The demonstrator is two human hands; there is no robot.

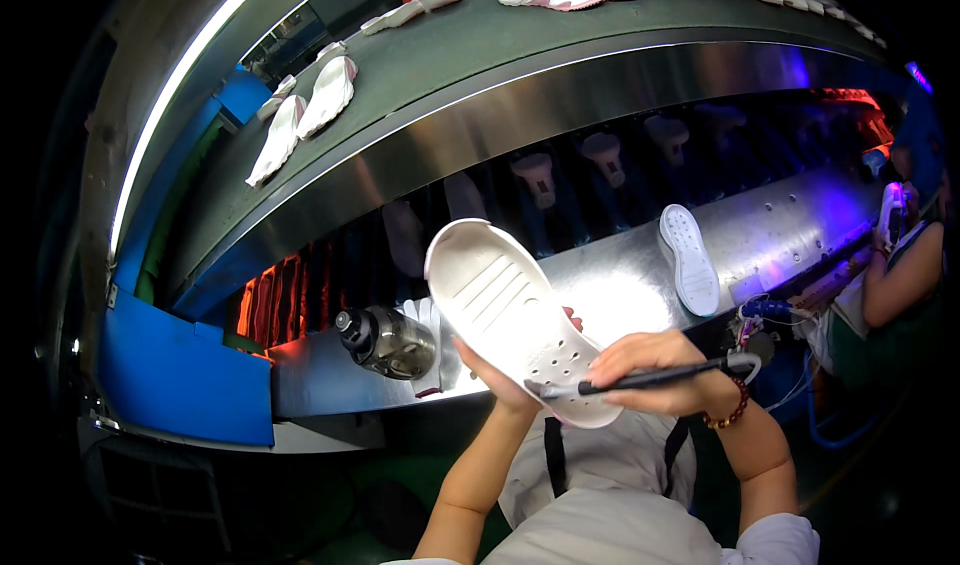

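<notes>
Beside the steel ledge [600, 295], left hand [500, 375] grips a white sole [505, 310]; right hand [650, 370] grips a brush [650, 377].

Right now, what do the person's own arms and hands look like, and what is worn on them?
Both forearms are bare and no gloves are worn. The left hand has no jewellery that I can see. The right hand has a bracelet of dark red round beads at the wrist. A short white sleeve shows at the right upper arm.
</notes>
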